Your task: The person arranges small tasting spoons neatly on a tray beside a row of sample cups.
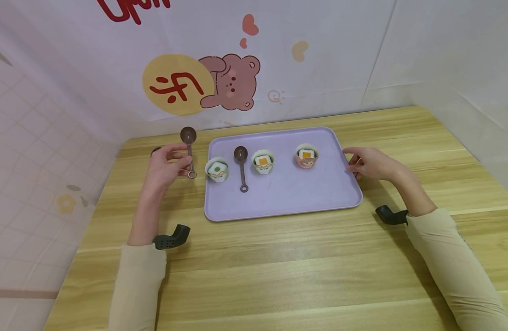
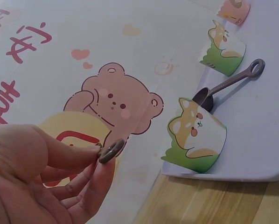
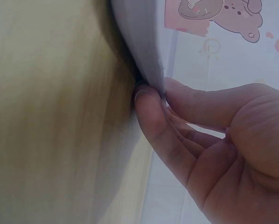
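Note:
Between thumb and fingers my left hand (image 1: 164, 165) pinches a brown measuring spoon (image 1: 188, 136) by its handle, bowl pointing away, left of the tray. In the left wrist view the ring end (image 2: 112, 151) of that handle pokes out past the fingertips. My right hand (image 1: 372, 163) pinches the right rim of a lavender tray (image 1: 303, 193), thumb over the edge and fingers below. A second brown spoon (image 1: 240, 154) lies on the tray between a green-patterned paper cup (image 1: 218, 176) and another green-patterned cup (image 1: 263, 169). A pink paper cup (image 1: 306, 162) stands farther right.
White squares with orange or green centres sit in the cups. A dark rounded thing (image 1: 156, 150) shows partly behind my left hand. The wooden table (image 1: 254, 266) meets a printed wall cloth (image 1: 320, 59) at the back.

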Motion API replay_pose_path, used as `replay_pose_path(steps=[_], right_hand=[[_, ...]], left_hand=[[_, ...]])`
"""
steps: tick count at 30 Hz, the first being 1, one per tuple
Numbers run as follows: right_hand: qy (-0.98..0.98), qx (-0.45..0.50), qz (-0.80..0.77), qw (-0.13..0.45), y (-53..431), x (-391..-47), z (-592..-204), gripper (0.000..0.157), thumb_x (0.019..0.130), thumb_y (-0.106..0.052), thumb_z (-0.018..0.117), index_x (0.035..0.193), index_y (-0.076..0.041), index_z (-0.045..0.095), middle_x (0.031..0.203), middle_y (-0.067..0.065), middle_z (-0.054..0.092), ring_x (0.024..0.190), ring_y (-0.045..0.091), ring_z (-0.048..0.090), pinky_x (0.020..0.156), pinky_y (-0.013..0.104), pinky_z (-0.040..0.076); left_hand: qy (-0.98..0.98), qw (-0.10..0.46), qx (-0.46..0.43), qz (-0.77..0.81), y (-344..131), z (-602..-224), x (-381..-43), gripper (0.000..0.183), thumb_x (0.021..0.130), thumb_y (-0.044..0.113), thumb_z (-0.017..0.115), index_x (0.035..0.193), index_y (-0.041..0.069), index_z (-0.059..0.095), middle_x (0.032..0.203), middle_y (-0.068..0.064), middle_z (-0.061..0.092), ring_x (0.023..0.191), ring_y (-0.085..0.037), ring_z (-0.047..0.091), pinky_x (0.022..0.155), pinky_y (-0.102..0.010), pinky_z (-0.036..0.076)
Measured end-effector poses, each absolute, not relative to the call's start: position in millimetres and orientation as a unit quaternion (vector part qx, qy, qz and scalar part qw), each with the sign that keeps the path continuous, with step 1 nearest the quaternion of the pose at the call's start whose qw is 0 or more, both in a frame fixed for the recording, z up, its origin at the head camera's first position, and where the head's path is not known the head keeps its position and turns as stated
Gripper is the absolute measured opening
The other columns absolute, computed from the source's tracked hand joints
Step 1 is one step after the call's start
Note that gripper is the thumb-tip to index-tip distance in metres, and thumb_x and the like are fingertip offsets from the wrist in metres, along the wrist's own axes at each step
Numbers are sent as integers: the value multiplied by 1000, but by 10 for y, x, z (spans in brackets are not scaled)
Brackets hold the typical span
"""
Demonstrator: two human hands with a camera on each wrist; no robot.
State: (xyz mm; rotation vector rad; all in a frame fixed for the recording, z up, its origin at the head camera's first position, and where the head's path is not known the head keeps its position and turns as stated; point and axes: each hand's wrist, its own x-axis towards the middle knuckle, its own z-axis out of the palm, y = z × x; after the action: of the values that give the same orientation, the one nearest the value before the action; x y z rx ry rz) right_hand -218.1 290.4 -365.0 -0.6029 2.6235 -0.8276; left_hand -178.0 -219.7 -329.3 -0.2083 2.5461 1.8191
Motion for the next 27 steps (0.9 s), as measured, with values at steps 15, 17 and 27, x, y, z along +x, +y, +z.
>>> replay_pose_path(steps=[15, 17, 27], right_hand=[[919, -217, -290, 159, 2894, -2177, -3648, 51, 96, 7, 61, 140, 20, 38, 92, 21, 66, 74, 28, 68, 65, 38, 60], [919, -216, -289, 161, 2895, -2180, -3650, 51, 96, 7, 61, 140, 20, 38, 93, 21, 66, 74, 28, 68, 65, 39, 60], [920, -209, -288, 164, 2906, -2190, -3658, 53, 97, 5, 61, 142, 20, 36, 95, 23, 65, 75, 28, 68, 66, 39, 60]], left_hand=[[812, 5, -58, 581, -2036, -3223, -1724, 42, 99, -1, 61, 140, -2, 53, 112, -16, 56, 70, -10, 62, 68, -24, 59], [812, 4, -53, 581, -2016, -3217, -1719, 42, 99, -1, 61, 140, -3, 53, 112, -17, 56, 70, -10, 62, 68, -24, 59], [809, 8, -49, 585, -1914, -3199, -1732, 43, 98, -1, 62, 140, -1, 54, 115, -18, 57, 71, -12, 63, 68, -24, 59]])
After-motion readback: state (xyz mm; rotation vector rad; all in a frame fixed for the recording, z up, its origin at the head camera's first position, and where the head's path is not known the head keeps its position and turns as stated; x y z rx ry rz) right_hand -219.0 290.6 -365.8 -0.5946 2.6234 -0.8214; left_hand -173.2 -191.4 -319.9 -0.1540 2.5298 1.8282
